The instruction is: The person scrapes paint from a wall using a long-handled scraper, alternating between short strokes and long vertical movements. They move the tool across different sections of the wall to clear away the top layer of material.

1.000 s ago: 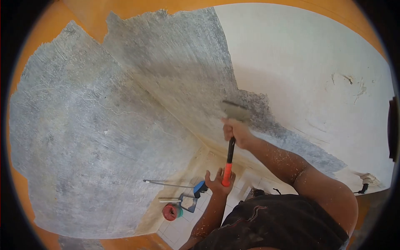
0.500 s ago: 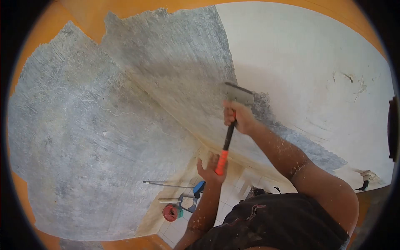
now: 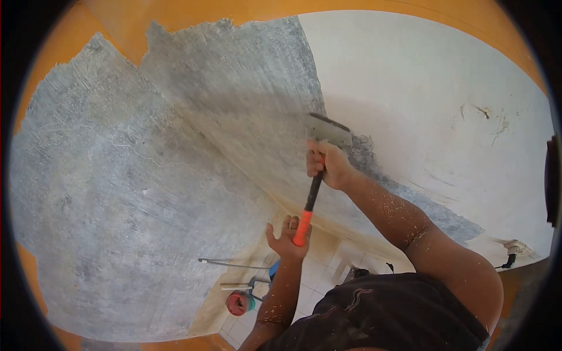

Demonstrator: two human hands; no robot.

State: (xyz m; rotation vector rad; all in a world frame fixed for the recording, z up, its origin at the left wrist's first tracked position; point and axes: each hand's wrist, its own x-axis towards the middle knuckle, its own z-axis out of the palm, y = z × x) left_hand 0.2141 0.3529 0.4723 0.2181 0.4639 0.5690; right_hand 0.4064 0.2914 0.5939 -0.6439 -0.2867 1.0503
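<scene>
A long-handled scraper (image 3: 314, 194) with a wide metal blade, a black shaft and an orange grip slants up against the wall. My right hand (image 3: 335, 165) is wrapped round the shaft just below the blade. At the lower end, my left hand (image 3: 289, 242) has its palm against the orange grip, its fingers and thumb spread. The blade lies at the border between the bare grey wall (image 3: 257, 76) and the white coating (image 3: 398, 76); whether its edge touches is too blurred to tell. Pale flecks cling to both arms.
A wall corner runs down the middle, with another scraped grey wall (image 3: 134, 234) to the left. Below, a reddish bucket (image 3: 237, 303), a thin rod (image 3: 228, 263) and a blue item (image 3: 274, 270) are near the tiled floor (image 3: 310, 281). A pipe fitting (image 3: 515, 248) juts out at right.
Both hands and the scraper appear slightly further left in view, the blade a little higher. The whole view has also shifted a little. Both hands keep their places on the scraper.
</scene>
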